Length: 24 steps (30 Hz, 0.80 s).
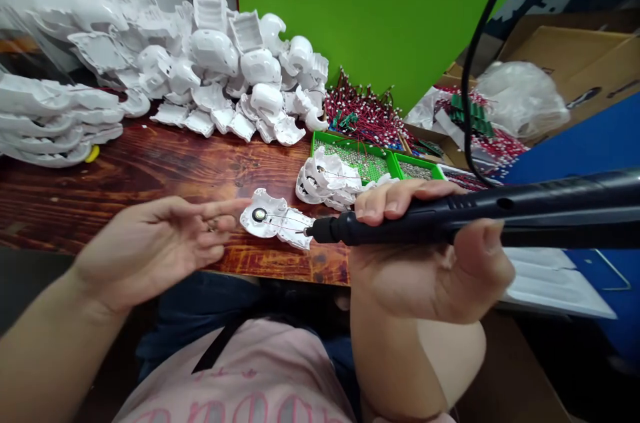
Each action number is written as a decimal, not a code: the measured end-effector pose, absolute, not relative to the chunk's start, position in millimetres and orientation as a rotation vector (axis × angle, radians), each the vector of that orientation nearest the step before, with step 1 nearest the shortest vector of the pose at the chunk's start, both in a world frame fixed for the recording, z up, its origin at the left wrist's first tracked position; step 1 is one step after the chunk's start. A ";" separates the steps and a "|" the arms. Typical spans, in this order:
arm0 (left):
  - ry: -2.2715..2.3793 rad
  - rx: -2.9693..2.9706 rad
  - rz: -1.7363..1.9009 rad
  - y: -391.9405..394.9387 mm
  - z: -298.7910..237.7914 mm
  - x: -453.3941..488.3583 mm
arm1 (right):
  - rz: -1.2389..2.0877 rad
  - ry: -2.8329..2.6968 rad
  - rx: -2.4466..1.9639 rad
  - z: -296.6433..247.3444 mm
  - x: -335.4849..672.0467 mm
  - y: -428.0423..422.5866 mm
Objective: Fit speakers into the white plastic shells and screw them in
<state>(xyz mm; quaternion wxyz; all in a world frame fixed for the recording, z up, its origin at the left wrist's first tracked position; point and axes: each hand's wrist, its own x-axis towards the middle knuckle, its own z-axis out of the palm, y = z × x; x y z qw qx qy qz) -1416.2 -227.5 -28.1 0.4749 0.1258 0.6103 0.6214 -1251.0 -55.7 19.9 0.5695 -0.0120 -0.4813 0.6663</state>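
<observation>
My right hand (pixel 430 256) grips a black soldering iron (pixel 450 219), which lies across the palm with its thin tip pointing left. That tip reaches the right end of a white plastic shell (pixel 267 217) lying on the table. The shell holds a small round black-and-silver disc (pixel 259 215), with thin red wires running across it. My left hand (pixel 160 249) hovers open to the left of the shell, fingers apart, its index fingertip almost at the shell's edge. I cannot tell whether it touches.
A dark reddish wooden table (pixel 125 169) carries a large heap of white plastic shells (pixel 220 69) at the back and a stack (pixel 50 123) at the left. Green trays (pixel 350 156) and bundles of red wires (pixel 365 109) lie behind. A black cable (pixel 470 76) hangs at the right.
</observation>
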 end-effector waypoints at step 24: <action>0.879 0.029 1.584 -202.8 -61.9 -1370.1 | 1.645 -1.314 -0.241 23.7 -1252.0 -90.4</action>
